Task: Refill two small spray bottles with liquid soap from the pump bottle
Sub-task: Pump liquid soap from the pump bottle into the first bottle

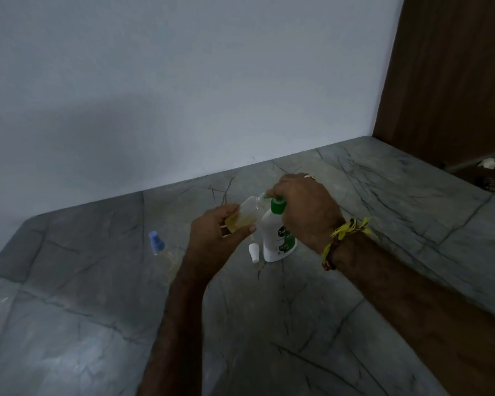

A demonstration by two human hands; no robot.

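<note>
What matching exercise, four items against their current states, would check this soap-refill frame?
Items:
1. clear spray bottle
2. white pump bottle
3. blue-capped spray bottle
4. white spray cap

States:
A. lying loose on the counter, beside the pump bottle's base
B. standing alone on the counter, to the left
C. held tilted in the left hand, neck towards the green nozzle
D. standing upright, right hand on its green pump head

Pairs: 1-C, 2-D, 3-B, 4-A
</note>
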